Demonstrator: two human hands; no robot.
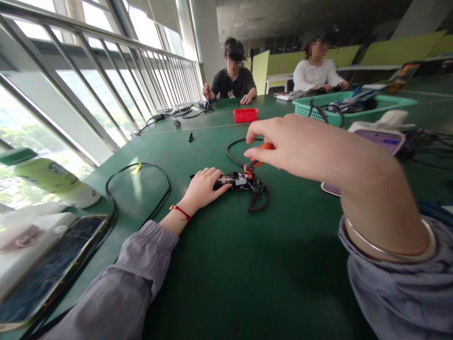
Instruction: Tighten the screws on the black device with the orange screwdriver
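Observation:
My left hand [207, 184] is wrapped round a black elongated device [223, 181] and holds it down on the green table. The device's right end is opened up, with small inner parts and coloured wires [254, 187] showing. A black cable [267, 200] curls beside that end. Above it, my right hand [274, 141] grips an orange-and-black screwdriver [254, 163] by its handle. The screwdriver slants down to the left, its lower end at the opened part. Its tip is too small to make out.
A red box [245, 115] and a green basket [389, 105] of parts stand farther back. At left are a bottle [53, 177], a phone [53, 269] and a looped black cable [166, 193]. Two people sit across the table. A metal railing [106, 52] runs along the left.

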